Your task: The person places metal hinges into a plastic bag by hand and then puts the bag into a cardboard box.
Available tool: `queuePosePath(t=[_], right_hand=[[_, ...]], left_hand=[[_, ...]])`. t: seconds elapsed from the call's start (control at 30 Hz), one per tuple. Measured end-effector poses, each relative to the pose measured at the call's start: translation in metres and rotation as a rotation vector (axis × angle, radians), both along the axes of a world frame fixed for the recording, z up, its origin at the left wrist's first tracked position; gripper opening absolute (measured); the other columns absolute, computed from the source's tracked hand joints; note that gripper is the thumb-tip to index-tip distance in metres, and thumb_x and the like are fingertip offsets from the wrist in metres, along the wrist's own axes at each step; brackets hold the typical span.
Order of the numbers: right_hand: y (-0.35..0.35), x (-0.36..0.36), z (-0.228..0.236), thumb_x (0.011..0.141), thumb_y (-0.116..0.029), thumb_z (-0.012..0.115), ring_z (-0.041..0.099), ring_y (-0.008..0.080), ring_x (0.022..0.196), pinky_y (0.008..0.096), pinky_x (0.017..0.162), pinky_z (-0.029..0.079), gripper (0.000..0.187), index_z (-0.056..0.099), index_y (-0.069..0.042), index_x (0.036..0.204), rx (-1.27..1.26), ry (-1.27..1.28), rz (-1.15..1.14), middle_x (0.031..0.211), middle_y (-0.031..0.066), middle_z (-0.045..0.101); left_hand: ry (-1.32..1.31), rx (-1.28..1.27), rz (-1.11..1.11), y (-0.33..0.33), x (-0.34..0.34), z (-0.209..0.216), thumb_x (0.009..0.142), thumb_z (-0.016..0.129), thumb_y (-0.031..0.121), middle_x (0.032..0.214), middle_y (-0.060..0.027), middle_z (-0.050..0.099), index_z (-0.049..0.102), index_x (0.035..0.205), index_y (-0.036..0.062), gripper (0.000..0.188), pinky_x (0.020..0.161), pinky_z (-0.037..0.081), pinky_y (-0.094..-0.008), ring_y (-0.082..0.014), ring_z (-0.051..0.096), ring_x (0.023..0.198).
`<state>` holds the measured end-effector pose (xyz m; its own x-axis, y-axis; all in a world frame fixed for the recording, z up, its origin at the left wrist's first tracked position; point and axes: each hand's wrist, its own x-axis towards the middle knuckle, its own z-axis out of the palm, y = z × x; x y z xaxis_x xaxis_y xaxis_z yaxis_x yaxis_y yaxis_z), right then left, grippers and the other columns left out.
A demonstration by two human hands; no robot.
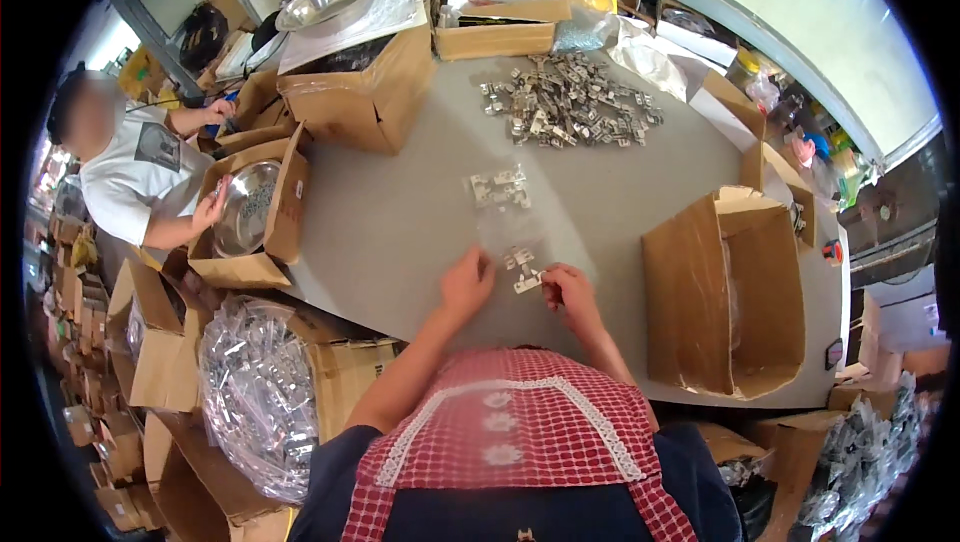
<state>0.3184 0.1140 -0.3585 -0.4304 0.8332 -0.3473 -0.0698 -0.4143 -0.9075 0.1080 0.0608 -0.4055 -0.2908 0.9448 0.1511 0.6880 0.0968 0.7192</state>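
My right hand (568, 292) pinches the edge of a small silvery metal hinge (526, 283) low over the grey table. Just beyond it lies another hinge-like metal piece (517, 258). To their left is my left hand (468, 284), its fingers curled together; whether it grips a bag edge is hidden. A clear plastic bag (503, 188) with several similar metal pieces in it lies flat ahead of both hands. Farther off, a loose heap of metal hinges (570, 102) spreads over the table (400, 202).
An open cardboard box (690, 292) stands at the right. At the left, a co-worker (150, 167) reaches into a box holding a steel bowl (245, 207). A big bag of packed metal parts (260, 392) sits at lower left. More cartons (505, 37) line the far edge.
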Motion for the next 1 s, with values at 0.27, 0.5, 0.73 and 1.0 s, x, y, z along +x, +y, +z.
queuePosePath(t=[0.27,0.5,0.73,1.0], right_hand=[[-0.007,-0.018,-0.028,0.091,-0.016,0.060,0.055,0.0124,0.054,0.0264,0.051,0.044,0.014,0.064,-0.004,0.085,-0.091,0.074,-0.293,0.068,0.0030,0.062],[0.015,-0.008,-0.046,0.087,-0.017,0.059,0.051,0.0115,0.050,0.0270,0.045,0.039,0.017,0.065,-0.004,0.077,-0.070,-0.115,0.106,0.062,0.0020,0.058],[0.021,0.013,-0.018,0.085,-0.021,0.059,0.060,0.0134,0.051,0.0278,0.044,0.044,0.022,0.069,-0.005,0.074,0.002,-0.251,0.357,0.066,0.0059,0.066],[-0.026,0.010,-0.022,0.085,-0.016,0.062,0.061,0.0169,0.072,0.0290,0.060,0.047,0.019,0.064,-0.001,0.096,-0.350,0.161,0.337,0.088,0.0104,0.067]], left_hand=[[-0.029,-0.079,-0.111,-0.008,0.030,0.008,0.088,0.064,0.025,0.083,-0.0106,0.070,0.060,0.095,0.0096,0.018,0.064,0.052,-0.0432,-0.0317,0.068,0.072],[-0.197,-0.095,-0.147,-0.021,0.033,0.001,0.086,0.068,0.018,0.084,-0.0127,0.070,0.060,0.099,0.0060,0.019,0.063,0.054,-0.0358,-0.0250,0.069,0.070],[-0.939,-0.599,-0.096,-0.025,0.009,-0.007,0.097,0.054,0.037,0.091,-0.0124,0.071,0.056,0.115,0.0017,0.039,0.056,0.053,-0.0311,-0.0190,0.069,0.072],[-1.140,-0.454,-0.046,-0.007,0.024,-0.037,0.092,0.054,0.030,0.085,-0.0108,0.071,0.065,0.095,0.0031,0.029,0.051,0.052,-0.0329,-0.0219,0.070,0.070]])
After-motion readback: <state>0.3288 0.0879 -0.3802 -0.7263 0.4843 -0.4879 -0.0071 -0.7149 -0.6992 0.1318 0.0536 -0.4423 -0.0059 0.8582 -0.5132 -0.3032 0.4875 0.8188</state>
